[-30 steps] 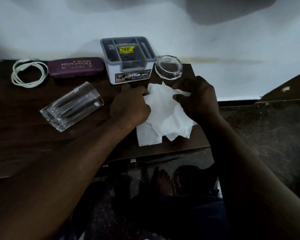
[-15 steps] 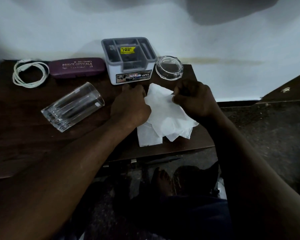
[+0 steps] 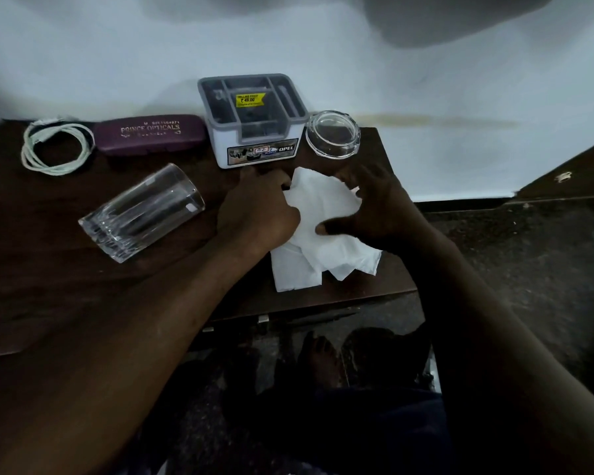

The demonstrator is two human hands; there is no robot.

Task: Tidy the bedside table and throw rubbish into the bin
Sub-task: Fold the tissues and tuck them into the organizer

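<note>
Gathering crumpled white paper tissues (image 3: 326, 209), dark wooden table's (image 3: 48, 269) 3 o'clock: left grip (image 3: 254, 214) pinching edge, right grip (image 3: 374, 207) splayed, pressing; probably bunching next.

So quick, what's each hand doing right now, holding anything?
Left hand: fingers curled round the left edge of the white tissues, gripping them.
Right hand: open, fingers spread over the tissues, thumb touching them.
</note>
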